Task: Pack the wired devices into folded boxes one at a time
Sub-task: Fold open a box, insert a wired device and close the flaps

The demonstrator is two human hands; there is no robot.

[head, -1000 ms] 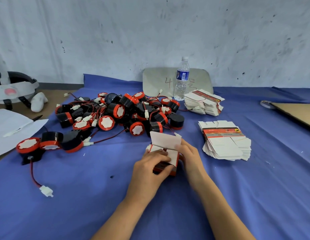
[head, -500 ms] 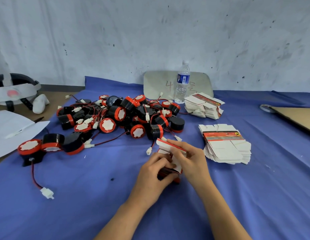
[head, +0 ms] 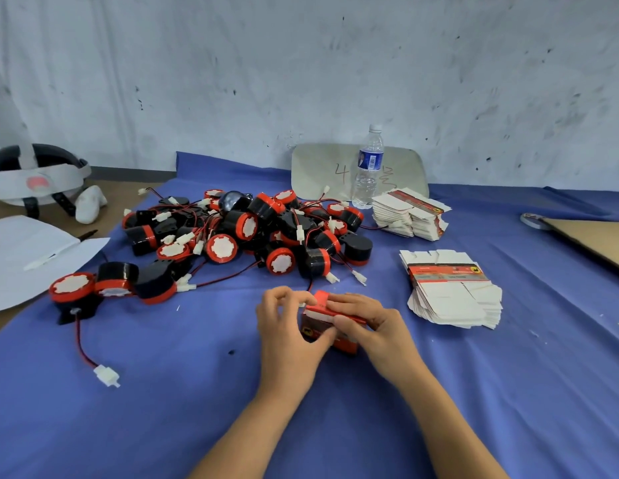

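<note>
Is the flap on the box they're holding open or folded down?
Folded down: the flap lies across the box, the right hand pressing it. Whether tucked in, cannot tell.

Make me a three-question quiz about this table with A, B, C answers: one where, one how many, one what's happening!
1. Where is the water bottle? A. near the wall, beyond the pile of devices. B. in a hand. C. on the floor.
2. How many stacks of flat boxes lie on the blue cloth? A. one. B. two. C. five.
3. What about the red box? A. flat on a stack. B. folded up, held by both hands. C. lying alone.
Answers: 1 A, it stands at the far edge. 2 B, a near stack and a far stack. 3 B, left hand and right hand grip it.
</note>
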